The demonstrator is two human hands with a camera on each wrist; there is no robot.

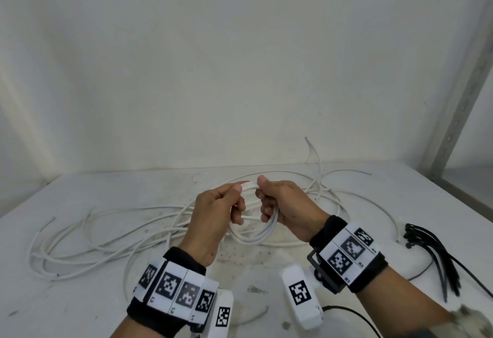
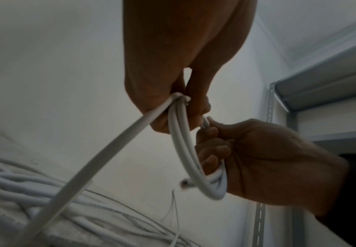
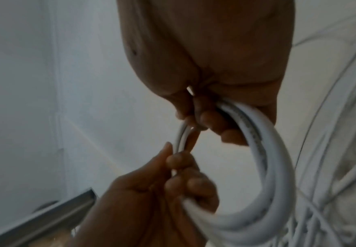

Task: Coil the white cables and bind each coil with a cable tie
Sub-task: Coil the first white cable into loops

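Both hands are holding a small white cable coil above the worktop. The right hand is clasping the coil, fingers curled round its strands; the left hand is pinching the same coil opposite. Loose white cables are lying spread beneath, black cable ties to the right

Left hand, right hand: fingers curled, gripping.

You have two hands up: your left hand and your right hand. One small coil hangs between them. One bundle of black ties lies there; the loose cables overlap too much to count.
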